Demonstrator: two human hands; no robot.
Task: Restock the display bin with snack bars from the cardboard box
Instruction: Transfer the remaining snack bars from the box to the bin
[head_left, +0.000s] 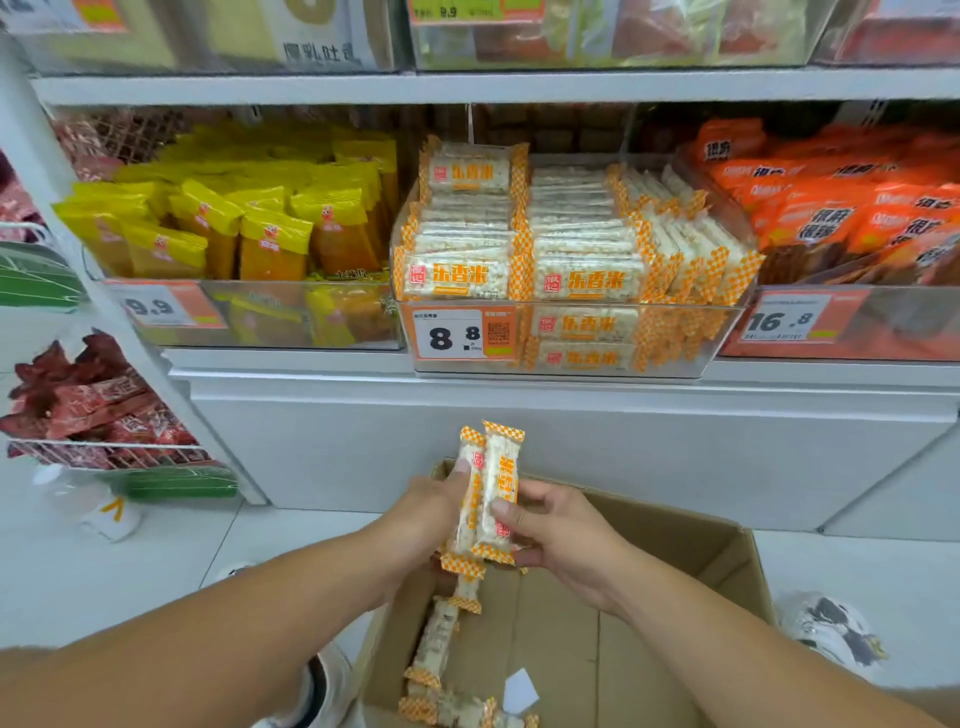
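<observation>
Two white snack bars (488, 493) with orange checkered ends stand upright between my hands, above the open cardboard box (675, 561). My left hand (426, 512) grips them from the left and my right hand (558, 525) from the right. A few more bars (441, 654) lie along the box's left inner side. The clear display bin (722, 332) on the shelf ahead is piled with the same bars in stacked rows, with an 8.8 price tag (457, 335) on its front.
A bin of yellow packets (249, 228) sits left of the display bin, and one of orange packets (852, 208) sits right. A wire rack with red packets (98, 410) stands at the left. A patterned bag (831, 634) lies on the floor at the right.
</observation>
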